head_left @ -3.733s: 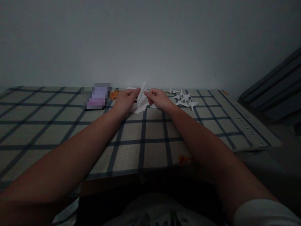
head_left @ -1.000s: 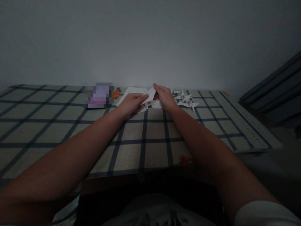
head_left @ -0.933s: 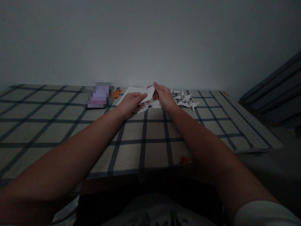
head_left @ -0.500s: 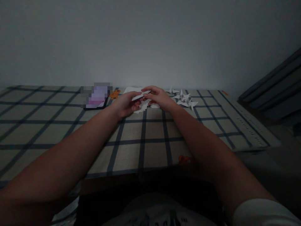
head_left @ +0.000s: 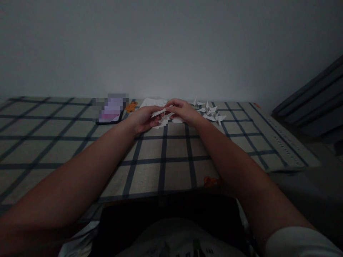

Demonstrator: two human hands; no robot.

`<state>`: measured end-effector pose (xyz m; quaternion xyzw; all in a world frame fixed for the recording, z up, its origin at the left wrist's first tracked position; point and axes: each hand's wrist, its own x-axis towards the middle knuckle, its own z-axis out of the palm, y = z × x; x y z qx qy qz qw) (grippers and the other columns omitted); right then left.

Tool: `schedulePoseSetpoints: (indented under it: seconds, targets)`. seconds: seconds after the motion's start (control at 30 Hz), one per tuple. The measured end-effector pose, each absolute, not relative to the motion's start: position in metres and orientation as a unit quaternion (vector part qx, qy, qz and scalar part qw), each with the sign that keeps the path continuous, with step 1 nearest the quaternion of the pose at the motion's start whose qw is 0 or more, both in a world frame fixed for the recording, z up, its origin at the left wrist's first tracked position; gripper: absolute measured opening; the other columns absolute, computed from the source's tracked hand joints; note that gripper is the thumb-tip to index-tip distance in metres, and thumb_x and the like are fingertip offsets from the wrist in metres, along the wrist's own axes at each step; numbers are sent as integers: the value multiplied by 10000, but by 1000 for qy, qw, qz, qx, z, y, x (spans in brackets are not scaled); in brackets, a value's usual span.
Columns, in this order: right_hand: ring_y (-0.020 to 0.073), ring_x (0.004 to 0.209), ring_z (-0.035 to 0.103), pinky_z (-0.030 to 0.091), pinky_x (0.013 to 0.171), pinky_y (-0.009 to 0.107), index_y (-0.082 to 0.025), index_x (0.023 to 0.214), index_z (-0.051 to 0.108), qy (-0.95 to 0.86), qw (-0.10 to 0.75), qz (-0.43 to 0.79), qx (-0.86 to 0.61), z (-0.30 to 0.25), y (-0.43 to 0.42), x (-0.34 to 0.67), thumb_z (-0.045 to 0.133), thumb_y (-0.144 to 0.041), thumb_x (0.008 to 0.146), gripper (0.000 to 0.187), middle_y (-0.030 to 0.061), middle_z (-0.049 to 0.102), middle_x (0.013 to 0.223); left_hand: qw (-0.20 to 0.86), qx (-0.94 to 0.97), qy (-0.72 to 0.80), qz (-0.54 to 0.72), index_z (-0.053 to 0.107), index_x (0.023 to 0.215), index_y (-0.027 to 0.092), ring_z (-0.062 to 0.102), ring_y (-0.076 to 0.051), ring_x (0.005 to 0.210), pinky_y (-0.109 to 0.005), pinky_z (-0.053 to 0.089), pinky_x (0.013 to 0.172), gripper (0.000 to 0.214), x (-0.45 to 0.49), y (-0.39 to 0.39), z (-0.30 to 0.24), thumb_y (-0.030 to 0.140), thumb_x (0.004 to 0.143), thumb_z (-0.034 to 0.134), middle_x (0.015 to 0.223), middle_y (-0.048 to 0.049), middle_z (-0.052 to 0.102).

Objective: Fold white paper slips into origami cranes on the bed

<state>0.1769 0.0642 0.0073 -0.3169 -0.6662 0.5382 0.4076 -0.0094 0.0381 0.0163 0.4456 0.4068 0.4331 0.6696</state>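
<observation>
Between my two hands is a small folded piece of white paper [head_left: 159,112], held above the far middle of the table. My left hand [head_left: 146,118] grips its left end, thumb on top and fingers curled beneath. From the right, my right hand [head_left: 182,111] pinches the other end with thumb and fingertips. Below the hands lie loose white paper pieces [head_left: 163,124], partly covered by them. Behind, near the wall, more white paper [head_left: 152,102] lies flat. Several folded paper cranes [head_left: 210,112] sit together just right of my right hand.
A phone [head_left: 111,109] with a lit, blurred screen lies at the back left. The checked tablecloth [head_left: 174,146] covers the table, with an orange bear print [head_left: 132,106] beside the phone. A plain wall [head_left: 171,46] rises behind; dark pleated fabric [head_left: 313,96] hangs at right.
The folded paper has tilted flatter and dropped slightly between my hands. My right-hand fingers have closed in a little over its right end. The cranes and phone stay in place.
</observation>
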Motion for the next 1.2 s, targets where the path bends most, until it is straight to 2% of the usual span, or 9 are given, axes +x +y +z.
schedulePoseSetpoints:
  seconds: [0.2,0.33,0.6,0.7,0.83,1.0,1.2]
  targets:
    - [130,826,696,548,661,211,-184,887,686,-671,395,542,-316,5,67,178,739,-249,823,106,9,711,846,656,436,427,443,709,772,134,520,-68,475,-149,413,411,39,-8,40,13,139,800,734,630,-22,614]
    - [126,804,692,552,661,211,-183,843,711,-684,381,533,-320,6,67,179,740,-237,828,63,9,708,813,629,462,438,446,716,768,127,552,-66,518,-156,441,446,79,-8,41,10,156,750,787,700,-26,661]
    - [124,778,674,555,670,227,-189,852,735,-706,383,495,-330,3,70,180,744,-290,860,102,25,732,843,611,471,466,434,727,767,133,635,-94,603,-170,482,520,104,-9,42,7,210,823,769,810,-71,725]
    - [119,779,669,548,671,221,-192,868,730,-708,389,491,-326,0,74,180,734,-304,875,112,23,732,851,617,466,464,432,723,762,128,631,-80,577,-161,485,535,129,-8,39,9,205,865,735,794,-69,723]
    - [104,746,642,535,689,217,-184,868,720,-705,391,478,-348,1,74,179,718,-275,884,92,12,721,830,657,420,446,439,692,780,117,632,-80,542,-141,475,480,101,-6,34,18,90,875,675,730,-63,705]
    - [99,682,604,527,702,240,-174,845,695,-696,427,458,-351,7,70,177,746,-230,845,75,-3,687,787,665,405,453,434,684,850,143,573,-77,451,-133,462,413,34,-9,33,26,117,854,705,614,-34,650]
    - [98,661,590,512,676,234,-170,814,674,-702,424,443,-362,8,71,179,727,-248,843,98,-5,673,768,665,395,464,431,686,805,125,606,-71,471,-112,485,438,113,-9,34,23,87,907,657,650,-56,690]
